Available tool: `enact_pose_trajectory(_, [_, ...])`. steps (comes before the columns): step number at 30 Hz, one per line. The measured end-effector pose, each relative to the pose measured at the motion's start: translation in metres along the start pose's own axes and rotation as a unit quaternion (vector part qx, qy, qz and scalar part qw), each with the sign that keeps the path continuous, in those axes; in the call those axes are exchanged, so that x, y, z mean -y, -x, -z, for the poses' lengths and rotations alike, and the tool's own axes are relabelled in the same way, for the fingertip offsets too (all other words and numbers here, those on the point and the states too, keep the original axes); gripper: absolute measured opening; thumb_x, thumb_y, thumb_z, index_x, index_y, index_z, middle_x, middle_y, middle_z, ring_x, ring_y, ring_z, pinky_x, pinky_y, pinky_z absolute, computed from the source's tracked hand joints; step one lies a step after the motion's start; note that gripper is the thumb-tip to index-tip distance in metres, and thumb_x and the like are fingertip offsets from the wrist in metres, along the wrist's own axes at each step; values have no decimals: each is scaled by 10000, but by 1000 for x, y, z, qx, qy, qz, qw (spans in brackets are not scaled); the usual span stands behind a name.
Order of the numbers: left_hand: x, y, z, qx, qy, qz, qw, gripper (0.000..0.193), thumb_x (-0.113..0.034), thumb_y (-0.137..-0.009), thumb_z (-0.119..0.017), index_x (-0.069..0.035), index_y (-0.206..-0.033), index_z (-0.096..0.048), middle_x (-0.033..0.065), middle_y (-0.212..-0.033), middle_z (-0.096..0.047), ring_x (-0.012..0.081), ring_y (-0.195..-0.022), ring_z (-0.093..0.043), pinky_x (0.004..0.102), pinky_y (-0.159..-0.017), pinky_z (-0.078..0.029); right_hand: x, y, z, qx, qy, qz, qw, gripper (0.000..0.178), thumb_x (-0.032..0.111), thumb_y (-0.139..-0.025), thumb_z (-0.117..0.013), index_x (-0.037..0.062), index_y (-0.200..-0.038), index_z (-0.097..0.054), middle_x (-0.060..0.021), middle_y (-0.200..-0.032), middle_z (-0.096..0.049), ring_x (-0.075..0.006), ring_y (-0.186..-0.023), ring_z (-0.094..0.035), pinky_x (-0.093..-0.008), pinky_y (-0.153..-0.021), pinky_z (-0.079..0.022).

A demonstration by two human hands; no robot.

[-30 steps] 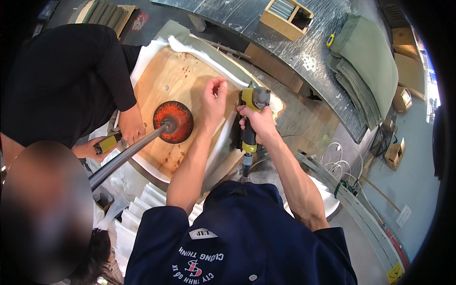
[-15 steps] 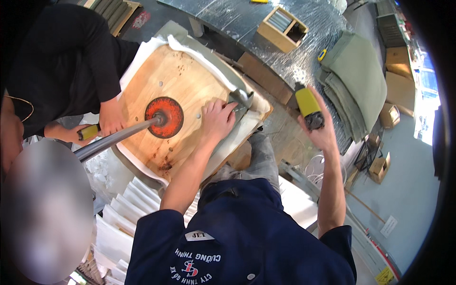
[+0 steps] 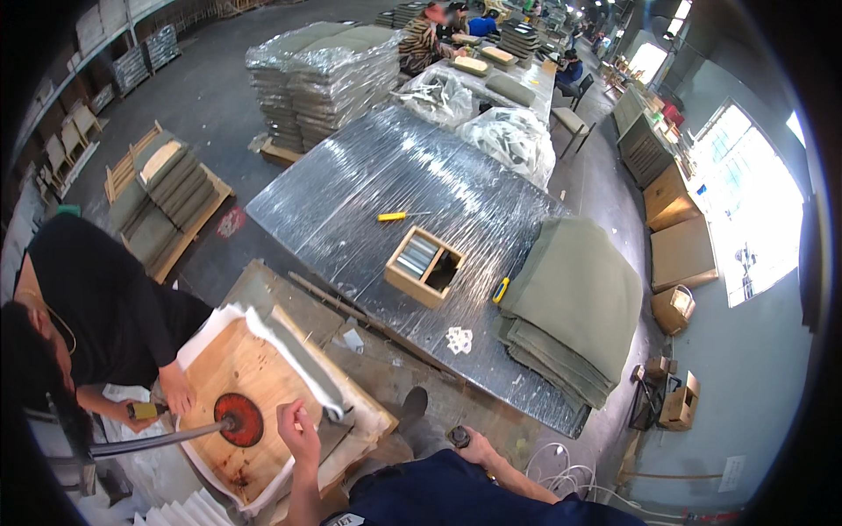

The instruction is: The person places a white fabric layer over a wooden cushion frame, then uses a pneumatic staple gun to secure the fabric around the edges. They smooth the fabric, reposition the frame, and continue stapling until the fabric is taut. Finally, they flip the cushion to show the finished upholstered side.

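A plywood seat panel (image 3: 274,359) with white padding and grey-green fabric round its edge lies at the lower left. A metal rod with a round red disc (image 3: 239,419) presses on its middle. My left hand (image 3: 300,431) is raised over the panel's right part, fingers curled in; whether anything small is between them is hidden. Close to my body, my right hand (image 3: 481,449) grips a staple gun (image 3: 459,437), of which mainly the black round end shows. Across the panel, a co-worker's hand (image 3: 178,390) rests on the wood, and their other hand holds a similar yellow-and-black staple gun (image 3: 143,410).
Ahead stands a film-covered table (image 3: 351,206) bearing a wooden box (image 3: 412,280) of grey strips, a yellow screwdriver (image 3: 392,216), a yellow cutter (image 3: 501,290) and stacked green fabric (image 3: 579,298). White hoses (image 3: 561,469) coil at right. Wrapped stacks (image 3: 324,88) and other people are farther off.
The view has tilted up toward the table and room. My left hand has come off the fabric edge and curled. My right hand has lowered toward my body with the staple gun.
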State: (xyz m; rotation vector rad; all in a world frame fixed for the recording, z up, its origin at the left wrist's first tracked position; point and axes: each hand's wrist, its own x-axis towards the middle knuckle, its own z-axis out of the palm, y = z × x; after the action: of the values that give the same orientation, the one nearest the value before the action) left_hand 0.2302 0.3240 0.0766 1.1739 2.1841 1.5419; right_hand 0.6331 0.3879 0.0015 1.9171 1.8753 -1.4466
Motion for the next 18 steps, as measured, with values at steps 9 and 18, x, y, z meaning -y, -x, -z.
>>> enact_pose_trajectory(9, [-161, -34, -179, 353, 82, -230, 903, 212, -173, -879, -684, -73, -1062, -719, 106, -1026, -660, 328, -952, -625, 411, -849, -508, 60, -50, 101, -6, -82, 121, 989, 810, 209, -730, -791, 142, -1470, -469, -229, -1232, -679, -372, -1177, -649, -418, -1004, -522])
enact_pose_trajectory(18, [-180, -27, -216, 427, 196, -258, 844, 136, -174, -886, -682, -50, -930, -715, 103, -970, -694, 306, -899, -660, 395, -807, -532, 89, -40, 96, -23, -107, 308, 945, 510, 70, -728, -781, 33, -1210, -618, -139, -1191, -650, -311, -1157, -607, -412, -1006, -481])
